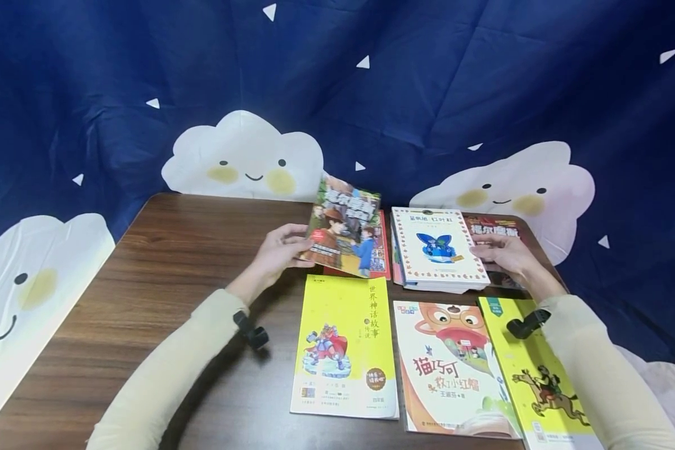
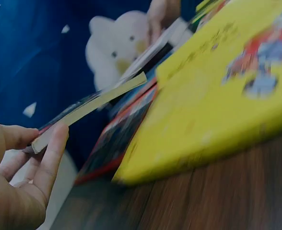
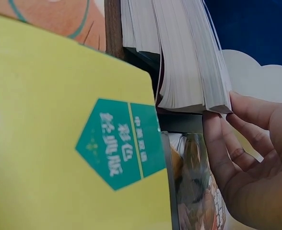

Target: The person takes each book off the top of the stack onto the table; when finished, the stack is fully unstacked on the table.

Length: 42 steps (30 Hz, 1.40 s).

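Note:
My left hand pinches an illustrated book by its left edge, thumb on the cover. That book is raised and tilted over a red book, hiding most of it; the left wrist view shows its page edge. At the back right, my right hand pinches the right edge of a white-covered book with a blue picture. This one tops a stack, whose thick page blocks show in the right wrist view. Partly behind the right hand lies a dark comic-style book.
In front lie a yellow book, a white and orange book, and a yellow-green book, partly under my right forearm. They rest on a brown wooden table. A blue curtain with white clouds hangs behind.

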Tool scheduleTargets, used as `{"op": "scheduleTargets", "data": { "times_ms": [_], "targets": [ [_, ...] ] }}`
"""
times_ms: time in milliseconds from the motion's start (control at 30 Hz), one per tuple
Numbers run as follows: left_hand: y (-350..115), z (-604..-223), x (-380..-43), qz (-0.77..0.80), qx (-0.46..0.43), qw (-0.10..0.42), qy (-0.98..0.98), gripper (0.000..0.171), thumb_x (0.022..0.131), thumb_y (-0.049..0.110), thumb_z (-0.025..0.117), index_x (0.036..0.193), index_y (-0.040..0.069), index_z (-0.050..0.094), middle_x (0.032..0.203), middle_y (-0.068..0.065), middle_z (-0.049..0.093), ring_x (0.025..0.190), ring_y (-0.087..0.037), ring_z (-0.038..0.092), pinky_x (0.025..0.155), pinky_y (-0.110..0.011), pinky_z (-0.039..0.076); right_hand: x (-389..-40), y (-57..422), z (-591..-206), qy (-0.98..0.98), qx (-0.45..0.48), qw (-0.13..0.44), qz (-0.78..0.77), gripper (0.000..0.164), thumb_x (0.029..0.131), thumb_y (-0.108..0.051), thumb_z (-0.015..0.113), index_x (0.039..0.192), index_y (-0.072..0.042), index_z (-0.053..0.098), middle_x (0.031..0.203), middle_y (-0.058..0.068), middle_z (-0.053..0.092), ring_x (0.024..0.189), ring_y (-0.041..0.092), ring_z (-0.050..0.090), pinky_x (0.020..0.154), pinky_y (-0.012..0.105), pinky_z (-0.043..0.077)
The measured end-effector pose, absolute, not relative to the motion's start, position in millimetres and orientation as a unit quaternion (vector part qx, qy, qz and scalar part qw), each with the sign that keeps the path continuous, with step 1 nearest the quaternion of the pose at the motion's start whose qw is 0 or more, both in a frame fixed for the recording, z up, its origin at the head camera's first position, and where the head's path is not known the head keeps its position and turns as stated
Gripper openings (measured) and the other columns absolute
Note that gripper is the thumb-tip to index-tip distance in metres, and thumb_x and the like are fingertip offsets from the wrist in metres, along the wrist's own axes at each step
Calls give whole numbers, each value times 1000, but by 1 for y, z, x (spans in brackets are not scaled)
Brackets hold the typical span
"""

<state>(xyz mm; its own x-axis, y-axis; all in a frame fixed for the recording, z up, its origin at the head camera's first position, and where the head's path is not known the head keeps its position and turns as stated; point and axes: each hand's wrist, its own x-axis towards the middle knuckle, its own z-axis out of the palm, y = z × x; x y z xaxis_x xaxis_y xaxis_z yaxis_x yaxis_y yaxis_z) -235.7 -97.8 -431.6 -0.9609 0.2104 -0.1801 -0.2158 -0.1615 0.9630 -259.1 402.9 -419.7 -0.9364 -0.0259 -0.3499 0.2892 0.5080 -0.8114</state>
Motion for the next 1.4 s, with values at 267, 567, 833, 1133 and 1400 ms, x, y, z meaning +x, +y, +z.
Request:
{"op": "scheduleTargets", "data": {
  "times_ms": [267,567,833,1133,1400],
  "targets": [
    [-170,-444,-240,739,-46,124,661,56,102,-1,63,153,-4,42,96,3,73,79,-11,76,81,-32,71,-258,403,-421,850,80,161,-495,75,104,-30,69,163,-1,34,86,-26,71,85,0,74,80,24,68],
    [-200,-460,-241,695,-72,141,701,62,102,2,62,157,-8,35,105,-3,65,81,-9,75,84,-31,70,-260,403,-419,852,82,160,-491,73,105,-31,68,163,-2,34,87,-25,71,85,1,74,80,25,68],
    [-199,-462,-247,652,-67,132,744,58,102,6,65,153,-10,42,114,-15,68,77,-8,73,80,-29,71,-258,403,-418,849,77,161,-498,73,105,-30,68,163,-1,34,87,-26,71,85,1,74,80,25,68],
    [-191,-442,-251,473,-98,30,875,42,94,24,81,127,1,71,113,-24,79,64,-11,71,61,-27,68,-259,402,-420,845,76,159,-505,75,104,-30,69,163,-1,34,87,-27,71,86,-1,73,81,24,68],
    [-110,-433,-252,617,-80,72,779,37,96,15,78,129,1,70,118,-27,75,62,-15,71,64,-32,70,-259,404,-421,843,83,164,-506,76,104,-31,69,164,-3,32,86,-26,72,85,0,74,79,25,68]
  ]
}}
